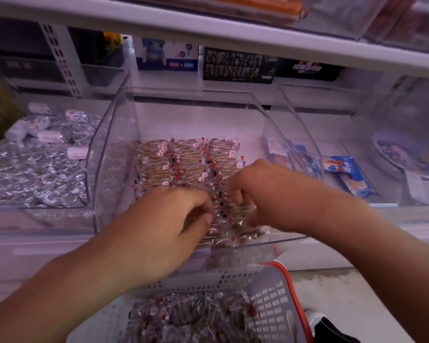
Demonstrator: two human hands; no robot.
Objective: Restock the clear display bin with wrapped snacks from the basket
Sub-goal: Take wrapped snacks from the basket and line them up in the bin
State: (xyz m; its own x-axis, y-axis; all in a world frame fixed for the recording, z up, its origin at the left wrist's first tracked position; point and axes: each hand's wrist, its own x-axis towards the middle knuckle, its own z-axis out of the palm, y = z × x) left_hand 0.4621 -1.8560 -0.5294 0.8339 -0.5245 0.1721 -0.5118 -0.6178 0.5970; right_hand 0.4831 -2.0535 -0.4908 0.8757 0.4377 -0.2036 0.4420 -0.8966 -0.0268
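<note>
head view puts the clear display bin (114, 154) in the middle of the shelf, its front lip low and near me. inside it the wrapped snacks (183, 162) lie in three neat rows, brown pieces in clear film with red and white marks, filling the front half of the floor; the back half is bare. at the near right corner of those rows i see both hands at work. my left hand (166, 226) comes in from the lower left, fingers curled down with the thumb tip against the film, pinching the wrappers at the front of the rows. my right hand (260, 191) reaches in from the right, fingers bent under and gripping a small bunch of the same snacks just beside the left hand; the two hands are nearly touching. some packets in that bunch hang over the bin's front edge.

below the bin, close to me, sits the basket (270, 300), grey perforated plastic with an orange rim, holding a loose heap of the same wrapped pieces.

to the left, a neighbouring bin is piled with silver-wrapped candies (42, 169). to the right, another clear bin holds blue packets (349, 174). behind the bins stand printed boxes (238, 65), under a white upper shelf (208, 28).
</note>
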